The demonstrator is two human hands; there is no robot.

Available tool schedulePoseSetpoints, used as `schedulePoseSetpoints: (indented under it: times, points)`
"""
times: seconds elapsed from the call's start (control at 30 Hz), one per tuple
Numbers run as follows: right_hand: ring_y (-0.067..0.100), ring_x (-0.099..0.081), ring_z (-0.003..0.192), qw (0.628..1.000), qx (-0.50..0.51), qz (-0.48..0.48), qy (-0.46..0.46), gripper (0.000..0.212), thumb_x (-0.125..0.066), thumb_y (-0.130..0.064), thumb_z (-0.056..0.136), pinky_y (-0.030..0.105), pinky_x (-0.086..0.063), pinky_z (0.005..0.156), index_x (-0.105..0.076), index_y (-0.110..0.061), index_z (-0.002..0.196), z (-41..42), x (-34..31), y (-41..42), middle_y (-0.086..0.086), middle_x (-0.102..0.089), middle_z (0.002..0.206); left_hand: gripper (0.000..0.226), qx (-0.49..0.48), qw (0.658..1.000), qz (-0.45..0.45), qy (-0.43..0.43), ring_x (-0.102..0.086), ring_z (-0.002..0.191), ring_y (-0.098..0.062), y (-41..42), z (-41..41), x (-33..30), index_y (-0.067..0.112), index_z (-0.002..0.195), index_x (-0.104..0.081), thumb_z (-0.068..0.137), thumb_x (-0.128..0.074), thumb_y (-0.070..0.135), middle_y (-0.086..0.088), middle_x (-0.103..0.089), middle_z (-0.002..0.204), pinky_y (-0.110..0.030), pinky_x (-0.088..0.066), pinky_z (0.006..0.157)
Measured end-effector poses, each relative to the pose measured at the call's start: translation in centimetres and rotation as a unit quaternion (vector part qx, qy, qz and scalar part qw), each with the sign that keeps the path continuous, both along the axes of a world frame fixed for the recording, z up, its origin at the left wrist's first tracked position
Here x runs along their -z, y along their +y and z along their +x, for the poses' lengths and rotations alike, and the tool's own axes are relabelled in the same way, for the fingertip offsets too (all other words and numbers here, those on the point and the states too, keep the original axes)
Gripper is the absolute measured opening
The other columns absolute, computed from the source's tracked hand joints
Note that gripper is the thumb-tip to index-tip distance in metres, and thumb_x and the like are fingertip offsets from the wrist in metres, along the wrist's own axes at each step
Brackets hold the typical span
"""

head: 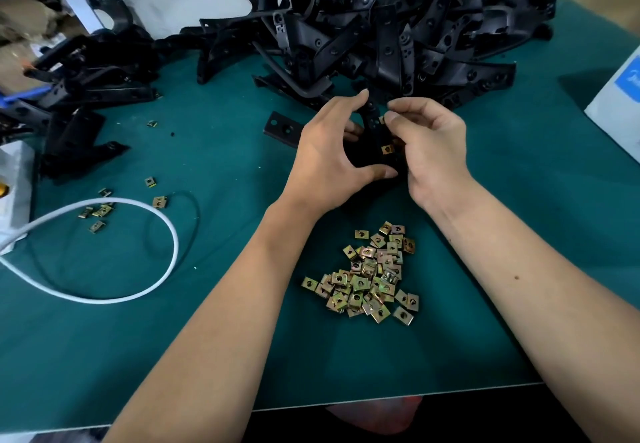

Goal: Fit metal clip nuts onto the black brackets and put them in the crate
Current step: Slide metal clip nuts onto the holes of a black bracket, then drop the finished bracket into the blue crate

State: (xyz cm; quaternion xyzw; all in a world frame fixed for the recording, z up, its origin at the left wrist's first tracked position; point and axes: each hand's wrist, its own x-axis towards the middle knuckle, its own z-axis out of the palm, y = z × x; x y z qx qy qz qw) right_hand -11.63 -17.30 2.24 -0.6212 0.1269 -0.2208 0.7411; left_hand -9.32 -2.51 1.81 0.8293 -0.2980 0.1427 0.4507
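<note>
Between my hands I hold a black bracket (375, 131) above the green mat. My left hand (329, 162) grips it from the left, fingers and thumb curled round it. My right hand (429, 151) pinches a brass-coloured clip nut (383, 119) against the bracket's upper edge. A second clip nut (387, 149) sits fitted lower on the same bracket. A loose heap of clip nuts (369, 278) lies on the mat between my forearms. A big pile of black brackets (388, 34) fills the back of the table.
More brackets (79, 96) are stacked at the left, over the table edge. A few stray clip nuts (100, 210) and a looped white cable (138, 252) lie at the left. A single black bracket (282, 129) lies beside my left hand. A white box (616, 96) stands at the right.
</note>
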Motion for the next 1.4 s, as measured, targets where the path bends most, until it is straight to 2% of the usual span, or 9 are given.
schedulePoseSetpoints:
  times: [0.13,0.4,0.53,0.7,0.8,0.9,1.13,1.27,1.4]
  points:
    - [0.011,-0.070,0.083,0.998,-0.020,-0.062,-0.009,0.020,-0.071,0.001,0.089,0.029,-0.059,0.083,-0.075,-0.016,0.099,-0.2,-0.2,0.3,0.000,-0.070,0.083,0.105,-0.008,1.000,0.013,-0.013,-0.060,0.105,-0.014,-0.3,-0.2,-0.1,0.004,0.147,-0.050,0.060,-0.100,0.035,-0.005,-0.058,0.133,-0.029,-0.054,0.095]
    - [0.004,-0.069,0.084,0.989,-0.018,-0.144,-0.001,0.014,-0.065,-0.014,0.098,0.018,-0.054,0.075,-0.073,-0.021,0.107,-0.1,0.1,0.1,-0.002,-0.074,0.087,0.107,-0.030,0.999,0.020,0.001,-0.059,0.099,-0.007,-0.5,0.0,0.0,0.008,0.148,-0.050,0.059,-0.099,0.040,0.000,-0.058,0.130,-0.014,-0.050,0.090]
    - [0.022,-0.073,0.097,0.996,-0.022,-0.066,0.062,0.028,-0.048,-0.028,0.108,0.039,-0.060,0.085,-0.073,-0.015,0.108,-0.2,-0.5,-0.5,0.007,-0.077,0.100,0.109,-0.035,0.999,0.027,0.014,-0.060,0.099,-0.007,-0.8,-0.2,-0.5,0.009,0.150,-0.048,0.059,-0.099,0.038,0.001,-0.058,0.130,-0.014,-0.050,0.092]
    - [0.016,-0.074,0.082,0.985,-0.085,0.122,0.090,0.041,-0.049,-0.050,0.106,0.028,-0.055,0.061,-0.071,-0.016,0.103,-2.6,-2.2,-3.4,0.000,-0.077,0.090,0.106,0.023,0.999,0.035,-0.020,-0.060,0.102,-0.008,-4.9,-1.6,-2.8,0.005,0.150,-0.048,0.061,-0.098,0.034,-0.003,-0.058,0.130,-0.018,-0.051,0.096]
    - [0.017,-0.074,0.087,0.972,-0.102,0.211,0.035,0.043,-0.051,-0.053,0.104,0.031,-0.052,0.079,-0.074,-0.016,0.101,-5.8,-3.6,-7.2,0.001,-0.077,0.094,0.104,0.106,0.992,0.060,-0.046,-0.059,0.108,-0.015,-9.7,-3.2,-4.8,0.002,0.148,-0.049,0.061,-0.098,0.030,-0.008,-0.057,0.131,-0.030,-0.051,0.100]
    - [0.013,-0.072,0.083,0.970,-0.061,0.230,-0.042,0.033,-0.051,-0.037,0.107,0.026,-0.057,0.067,-0.076,-0.018,0.096,-10.8,-3.9,-11.9,0.000,-0.073,0.089,0.102,0.213,0.973,0.078,-0.051,-0.057,0.110,-0.017,-15.8,-5.9,-5.9,-0.001,0.146,-0.050,0.060,-0.096,0.026,-0.011,-0.053,0.133,-0.028,-0.049,0.101]
    - [0.023,-0.070,0.101,0.941,0.124,0.261,-0.175,0.030,-0.042,-0.024,0.105,0.030,-0.059,0.078,-0.058,-0.008,0.126,-27.4,-0.2,-23.6,0.012,-0.070,0.110,0.103,0.434,0.892,0.127,-0.016,-0.060,0.120,-0.023,-31.2,-17.9,-4.2,0.004,0.150,-0.047,0.061,-0.097,0.019,-0.014,-0.038,0.146,-0.036,-0.046,0.109]
    - [0.033,-0.053,0.131,0.912,0.259,0.288,-0.134,0.040,-0.050,-0.030,0.098,0.046,-0.046,0.110,-0.050,-0.012,0.135,-37.1,5.3,-27.7,0.017,-0.054,0.137,0.090,0.514,0.833,0.203,-0.030,-0.050,0.132,-0.029,-35.7,-25.7,0.4,0.006,0.149,-0.047,0.072,-0.091,0.025,-0.014,-0.040,0.145,-0.040,-0.038,0.114]
    - [0.029,-0.063,0.115,0.862,0.361,0.355,-0.031,0.020,-0.048,-0.030,0.102,0.044,-0.048,0.108,-0.060,-0.015,0.108,-43.7,12.4,-28.8,0.015,-0.061,0.123,0.073,0.539,0.797,0.273,0.013,-0.054,0.127,-0.031,-36.6,-30.1,6.2,0.010,0.143,-0.054,0.079,-0.086,0.026,-0.010,-0.044,0.141,-0.042,-0.041,0.111]
